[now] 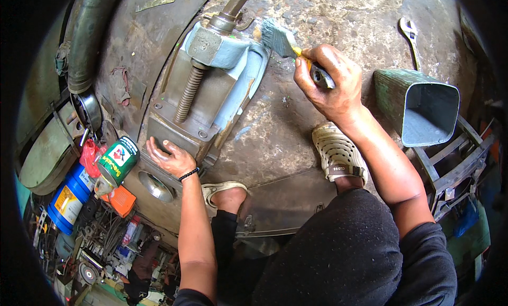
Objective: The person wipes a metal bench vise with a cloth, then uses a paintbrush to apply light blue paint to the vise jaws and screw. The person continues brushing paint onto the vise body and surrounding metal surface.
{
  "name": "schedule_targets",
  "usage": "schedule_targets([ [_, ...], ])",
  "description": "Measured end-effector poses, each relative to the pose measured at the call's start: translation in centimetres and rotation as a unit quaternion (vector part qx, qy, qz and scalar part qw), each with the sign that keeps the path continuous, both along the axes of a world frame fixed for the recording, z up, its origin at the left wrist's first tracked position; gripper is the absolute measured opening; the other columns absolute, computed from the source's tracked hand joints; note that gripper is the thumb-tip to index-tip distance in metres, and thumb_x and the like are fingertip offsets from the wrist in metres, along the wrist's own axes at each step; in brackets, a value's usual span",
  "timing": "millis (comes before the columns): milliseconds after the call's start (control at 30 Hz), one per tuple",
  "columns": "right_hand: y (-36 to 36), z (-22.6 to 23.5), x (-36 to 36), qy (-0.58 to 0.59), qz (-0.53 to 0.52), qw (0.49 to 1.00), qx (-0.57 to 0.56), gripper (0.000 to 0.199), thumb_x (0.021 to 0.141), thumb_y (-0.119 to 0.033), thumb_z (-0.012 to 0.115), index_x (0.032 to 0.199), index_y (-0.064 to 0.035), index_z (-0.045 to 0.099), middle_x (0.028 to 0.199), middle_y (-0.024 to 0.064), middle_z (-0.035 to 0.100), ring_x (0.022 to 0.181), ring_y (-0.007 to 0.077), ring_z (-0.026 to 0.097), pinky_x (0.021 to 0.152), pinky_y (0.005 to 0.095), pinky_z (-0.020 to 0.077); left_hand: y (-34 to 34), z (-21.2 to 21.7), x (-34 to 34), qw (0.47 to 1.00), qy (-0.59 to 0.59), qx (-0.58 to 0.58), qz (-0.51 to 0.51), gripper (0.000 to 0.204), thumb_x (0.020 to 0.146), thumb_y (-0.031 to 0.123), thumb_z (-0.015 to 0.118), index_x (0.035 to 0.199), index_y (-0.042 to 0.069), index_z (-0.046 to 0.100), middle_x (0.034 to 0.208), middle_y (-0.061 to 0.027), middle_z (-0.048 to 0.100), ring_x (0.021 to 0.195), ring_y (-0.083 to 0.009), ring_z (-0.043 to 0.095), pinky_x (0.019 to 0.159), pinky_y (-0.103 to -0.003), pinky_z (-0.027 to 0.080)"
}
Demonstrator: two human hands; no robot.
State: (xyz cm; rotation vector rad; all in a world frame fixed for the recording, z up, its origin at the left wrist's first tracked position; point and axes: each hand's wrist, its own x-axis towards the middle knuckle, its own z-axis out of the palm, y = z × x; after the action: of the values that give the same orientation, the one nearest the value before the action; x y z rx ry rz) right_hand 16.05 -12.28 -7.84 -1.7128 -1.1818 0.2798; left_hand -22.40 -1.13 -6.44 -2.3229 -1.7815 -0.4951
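Note:
A heavy machine vise stands on the metal surface, its threaded screw running lengthwise through the middle. Light blue-grey paint coats its far jaw block and right side, while the near end is bare dark metal. My left hand lies on that near end with its fingers apart, gripping nothing. My right hand is closed around the handle of a paintbrush. The brush points up and left, and its blue-grey bristles are just right of the far jaw, apparently just clear of it.
Left of my left hand is a green paint can, beside a blue bucket and a red plastic bag. An adjustable wrench and a green square metal tube lie on the right. My shoes are near the vise.

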Motion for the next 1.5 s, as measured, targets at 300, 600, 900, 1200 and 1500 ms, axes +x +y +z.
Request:
schedule_targets([
  [300,-2.8,1.4,-7.3,0.16,0.22,0.953,-0.132,0.014,0.083,-0.017,0.068,0.086,-0.0054,0.06,0.077,0.015,0.066,0.069,0.0328,0.069,0.064,0.0441,0.0574,0.1,0.0,0.0,1.0,-0.011,0.003,-0.006,0.047,0.104,0.031,0.048,0.13,-0.009,0.052,0.135,-0.0261,0.053,0.127,-0.0408,0.05,0.107,-0.052,0.039],
  [600,1.0,0.6,-0.2,0.004,0.007,1.0,-0.011,0.011,0.084,-0.009,0.073,0.083,-0.0033,0.064,0.074,0.0117,0.067,0.065,0.0241,0.068,0.06,0.0333,0.0548,-0.1,0.0,-0.1,1.0,-0.007,0.007,-0.004,0.047,0.104,0.032,0.048,0.127,-0.008,0.055,0.136,-0.027,0.052,0.128,-0.0417,0.049,0.108,-0.053,0.038],
  [900,-0.7,1.5,-8.1,0.092,0.243,0.954,-0.153,0.016,0.083,-0.018,0.07,0.089,-0.0066,0.06,0.079,0.014,0.067,0.07,0.0357,0.068,0.062,0.0459,0.0558,0.0,-0.1,-0.2,1.0,-0.014,0.008,0.007,0.047,0.103,0.033,0.05,0.127,-0.007,0.055,0.136,-0.0268,0.052,0.129,-0.0414,0.049,0.108,-0.052,0.038],
  [1200,1.0,0.9,-6.8,0.116,0.159,0.974,-0.116,0.016,0.085,-0.017,0.069,0.088,-0.0033,0.061,0.077,0.0198,0.066,0.073,0.0375,0.069,0.064,0.0455,0.0567,-0.1,0.1,0.1,1.0,-0.019,0.007,0.011,0.047,0.103,0.033,0.05,0.128,-0.006,0.056,0.137,-0.0266,0.052,0.13,-0.0416,0.049,0.108,-0.052,0.038],
  [1500,1.2,3.7,-2.4,-0.07,0.102,0.988,-0.091,0.017,0.076,-0.012,0.072,0.087,-0.0101,0.059,0.08,0.0095,0.06,0.075,0.0317,0.066,0.065,0.0425,0.0546,-0.2,0.3,0.3,1.0,-0.027,0.003,0.015,0.05,0.103,0.036,0.048,0.13,-0.005,0.055,0.138,-0.0256,0.052,0.13,-0.0422,0.048,0.109,-0.053,0.036],
])
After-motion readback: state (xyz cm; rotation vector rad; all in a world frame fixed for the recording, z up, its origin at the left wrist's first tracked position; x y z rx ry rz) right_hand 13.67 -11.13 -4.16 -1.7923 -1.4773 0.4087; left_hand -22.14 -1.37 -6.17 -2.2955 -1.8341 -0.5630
